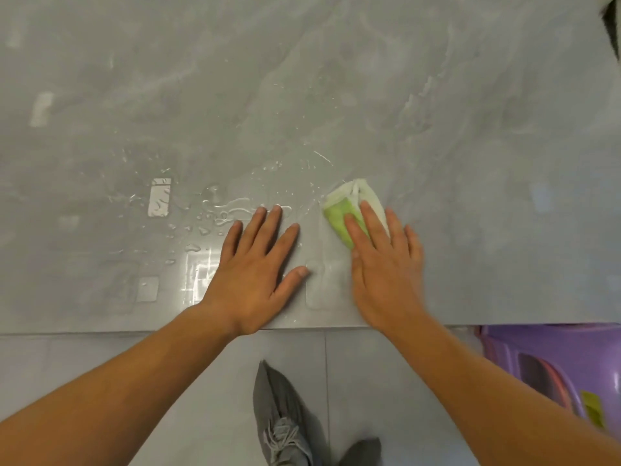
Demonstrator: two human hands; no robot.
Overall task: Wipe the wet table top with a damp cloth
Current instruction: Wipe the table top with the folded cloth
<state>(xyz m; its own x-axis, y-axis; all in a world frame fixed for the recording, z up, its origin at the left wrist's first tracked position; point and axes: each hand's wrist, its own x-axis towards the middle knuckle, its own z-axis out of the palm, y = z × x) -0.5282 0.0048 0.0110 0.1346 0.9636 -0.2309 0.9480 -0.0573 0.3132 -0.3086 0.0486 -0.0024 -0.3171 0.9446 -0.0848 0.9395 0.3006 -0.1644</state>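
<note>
Near the worktop's [504, 146] front edge, just right of the puddled water [215, 213], my right hand [386, 274] lies flat with fingers spread, its grip released, pressing the folded green-and-white cloth [349, 210] down rather than clutching it. To wipe well I judge I should keep even pressure and sweep left through that water in overlapping passes. Beside the cloth, my left hand [258, 274] is open too, palm down on the wet surface, holding nothing.
</note>
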